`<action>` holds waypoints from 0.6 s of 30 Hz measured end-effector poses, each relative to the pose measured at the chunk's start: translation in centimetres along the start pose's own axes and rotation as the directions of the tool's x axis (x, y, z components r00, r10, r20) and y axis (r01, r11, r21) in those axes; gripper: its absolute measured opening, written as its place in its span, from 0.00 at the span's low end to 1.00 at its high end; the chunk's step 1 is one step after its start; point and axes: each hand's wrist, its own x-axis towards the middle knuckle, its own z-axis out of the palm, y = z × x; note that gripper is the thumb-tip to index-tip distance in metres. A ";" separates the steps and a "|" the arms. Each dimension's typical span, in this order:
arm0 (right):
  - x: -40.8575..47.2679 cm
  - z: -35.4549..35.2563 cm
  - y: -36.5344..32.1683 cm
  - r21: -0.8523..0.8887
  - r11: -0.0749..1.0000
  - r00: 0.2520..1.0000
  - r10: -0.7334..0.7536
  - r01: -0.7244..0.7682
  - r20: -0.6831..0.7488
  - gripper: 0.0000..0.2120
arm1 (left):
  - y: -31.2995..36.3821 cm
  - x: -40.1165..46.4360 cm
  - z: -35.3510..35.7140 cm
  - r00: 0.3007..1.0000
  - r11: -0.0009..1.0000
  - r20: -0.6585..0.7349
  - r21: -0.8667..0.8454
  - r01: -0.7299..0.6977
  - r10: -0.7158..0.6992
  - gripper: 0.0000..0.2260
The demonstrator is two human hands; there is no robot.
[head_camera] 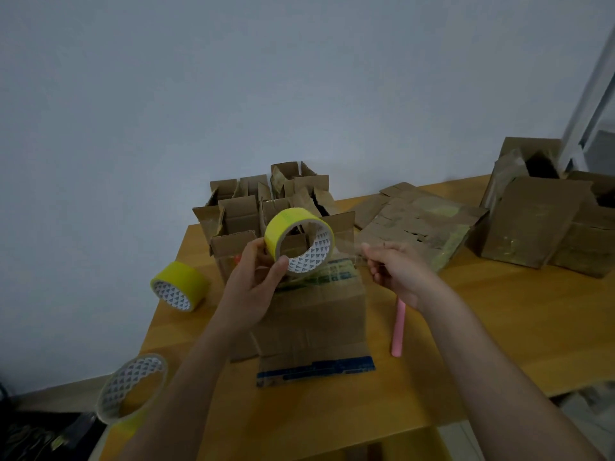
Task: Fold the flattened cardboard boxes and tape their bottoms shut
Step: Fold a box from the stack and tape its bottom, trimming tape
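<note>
Nearest, at the left edge of the wooden table (499,327), a nearly spent tape roll (133,387) stands on its rim. Just beyond, in the middle, the cardboard box (316,314) being worked on sits with its closed flaps turned up, a blue printed band along its near edge; that seam is probably what the tape is meant for. A pink stick-like tool (398,327) lies on the table just right of the box, within easy reach, perhaps a cutter, though I cannot tell.

Above the box both hands are raised. The left hand (256,281) grips the yellow tape roll (299,244), fingers curled around its rim and thumb on the inner core, so the roll can turn as it pays out. The right hand (396,271) pinches the free end of a clear tape strip (349,251) and holds it stretched out to the right, taut so that it does not curl back on itself.

To the left, a full spare yellow roll (179,286) lies on the table. Farther back stands a cluster of folded boxes (266,201) with open tops, apparently finished. Far right of them lies a stack of flattened boxes (416,221) awaiting folding, and beyond that, larger upright boxes (532,221).
</note>
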 end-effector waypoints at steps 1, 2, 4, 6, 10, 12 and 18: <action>-0.1 -0.1 0.2 0.010 1.000 1.000 0.007 -0.007 0.005 0.06 | 0.1 0.0 0.1 1.000 1.000 -0.006 -0.012 -0.019 0.019 0.14; -0.3 0.0 0.4 0.017 1.000 1.000 0.018 -0.018 0.008 0.06 | 0.2 0.0 0.1 1.000 0.999 -0.012 -0.026 -0.029 0.029 0.13; -0.5 0.2 0.8 0.024 0.999 0.999 0.036 -0.036 0.007 0.07 | 0.2 0.0 0.0 0.999 0.998 -0.002 -0.062 -0.032 0.032 0.13; -0.5 0.5 1.3 0.027 0.999 0.999 0.042 -0.042 0.010 0.08 | 0.2 -0.1 -0.1 0.999 0.997 0.018 -0.075 -0.032 0.034 0.15; -0.5 1.6 2.1 0.047 0.998 0.998 0.043 -0.041 -0.038 0.08 | 0.1 -0.3 -0.1 0.999 0.997 0.028 -0.076 -0.017 0.019 0.20; -0.4 2.0 2.4 0.066 0.997 0.996 0.052 -0.047 -0.074 0.08 | -0.1 -0.2 -0.1 0.999 0.997 0.038 -0.075 -0.006 0.009 0.26; -0.5 3.0 2.6 0.115 0.992 0.990 0.075 -0.061 -0.120 0.10 | -0.7 0.0 -0.2 0.999 0.997 0.050 -0.078 0.005 -0.001 0.29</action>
